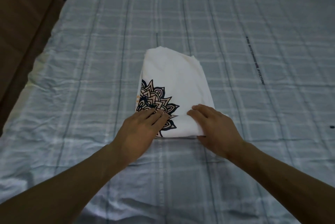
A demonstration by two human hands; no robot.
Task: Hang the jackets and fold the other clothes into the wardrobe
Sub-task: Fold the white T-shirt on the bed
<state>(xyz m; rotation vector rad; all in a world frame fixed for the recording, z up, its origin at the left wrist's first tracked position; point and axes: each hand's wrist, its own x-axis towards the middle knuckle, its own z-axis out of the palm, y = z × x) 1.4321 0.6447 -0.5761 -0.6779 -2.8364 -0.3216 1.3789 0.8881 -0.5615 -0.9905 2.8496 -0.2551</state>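
Reaching in from 7 and 5 o'clock: two bare forearms, converging on the centre of the view. Left hand [143, 129] laid palm down, fingers straight and close together, flat on the near left corner of a folded white fabric garment [174, 82], covering part of a black-and-peach mandala print [155, 96] at that garment's 8 o'clock side. Right hand [215, 129] set on the near right corner, fingers bent at the knuckles, thumb along the near edge beside a little bunched cloth; pinching or merely pressing, cannot tell. Hands apart, with a strip of white fabric between. Garment itself lying at the centre as a tidy rectangle, narrowing toward 12 o'clock, on a rumpled pale blue-grey checked bedsheet [90, 60] spread on every side. Farther off at 2 o'clock, a dark line of printed lettering [255, 60] on the sheet, too blurred to read. From 9 to 11 o'clock, a brown flat panel [21, 24] along the bed's edge.
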